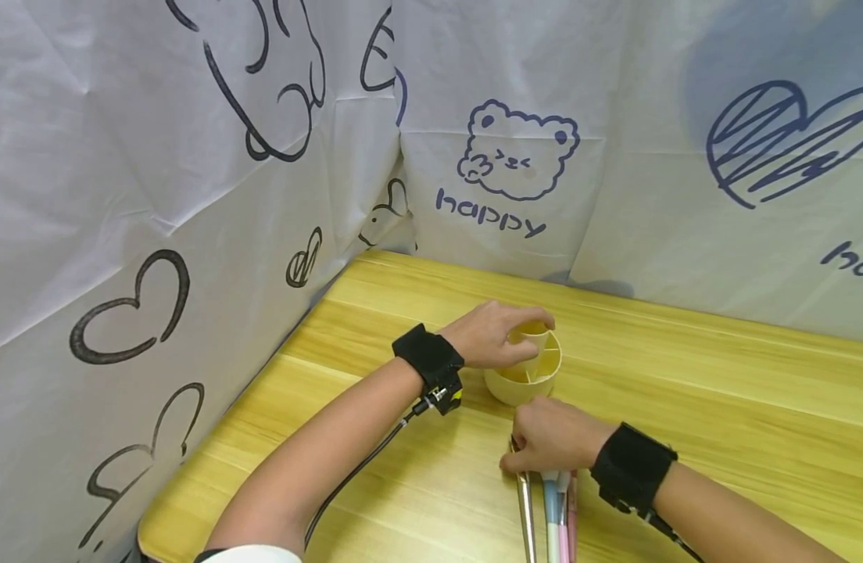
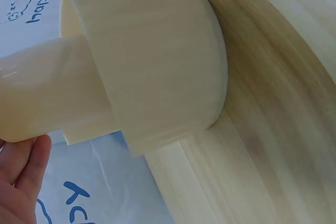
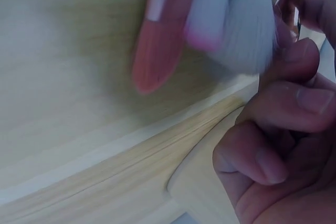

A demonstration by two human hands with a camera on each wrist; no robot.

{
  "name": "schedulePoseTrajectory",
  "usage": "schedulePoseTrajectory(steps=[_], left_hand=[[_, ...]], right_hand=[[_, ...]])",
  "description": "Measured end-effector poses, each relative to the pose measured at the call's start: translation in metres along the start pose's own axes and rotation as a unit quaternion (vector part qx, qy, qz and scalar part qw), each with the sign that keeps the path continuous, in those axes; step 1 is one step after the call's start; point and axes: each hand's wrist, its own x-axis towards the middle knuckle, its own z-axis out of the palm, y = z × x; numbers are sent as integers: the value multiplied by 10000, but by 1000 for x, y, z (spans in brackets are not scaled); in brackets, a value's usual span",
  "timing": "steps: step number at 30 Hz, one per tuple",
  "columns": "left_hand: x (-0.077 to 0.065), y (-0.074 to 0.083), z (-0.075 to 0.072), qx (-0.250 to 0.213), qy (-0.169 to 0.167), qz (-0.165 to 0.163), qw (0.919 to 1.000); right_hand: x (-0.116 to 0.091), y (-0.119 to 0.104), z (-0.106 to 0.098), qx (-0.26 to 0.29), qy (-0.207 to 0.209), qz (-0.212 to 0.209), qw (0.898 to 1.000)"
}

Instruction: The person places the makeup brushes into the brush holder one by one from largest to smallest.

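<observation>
A cream round brush holder [image 1: 521,389] with a taller tube in its middle and several compartments stands on the table. My left hand [image 1: 493,335] grips the raised tube [image 2: 52,87] from above, thumb and fingers on either side; fingertips show at its end in the left wrist view. Just in front of the holder, my right hand [image 1: 560,432] pinches a shiny metallic brush-like stick [image 1: 526,512], its head hidden by the fingers. Beside it lie a blue-and-white makeup brush [image 1: 552,508] and pink-handled brushes [image 1: 571,516]. White bristles [image 3: 247,30] and a reddish-pink brush head [image 3: 157,56] show in the right wrist view.
The wood-patterned table [image 1: 720,391] runs under everything. White sheets with drawn hearts and a bear [image 1: 519,152] hang behind it and along the left side. Cables run from both wrist straps [image 1: 634,467].
</observation>
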Motion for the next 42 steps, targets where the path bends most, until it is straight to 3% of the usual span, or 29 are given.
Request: schedulePoseTrajectory(steps=[11, 19, 28, 34, 38, 42], left_hand=[[1, 1, 3, 68, 189, 132, 9997], [0, 1, 2, 47, 169, 206, 9996], [0, 1, 2, 114, 194, 300, 9993], [1, 1, 1, 46, 130, 282, 9995], [1, 1, 1, 28, 119, 315, 9994], [0, 0, 1, 34, 159, 355, 9992]], right_hand=[[1, 2, 1, 207, 238, 13, 9995], [-2, 6, -2, 786, 292, 72, 9965], [-5, 10, -6, 1085, 1102, 425, 9870], [-7, 11, -9, 1572, 1393, 831, 9741], [-8, 13, -10, 1989, 1451, 768, 9662], [-10, 17, -11, 2062, 1515, 622, 9647]])
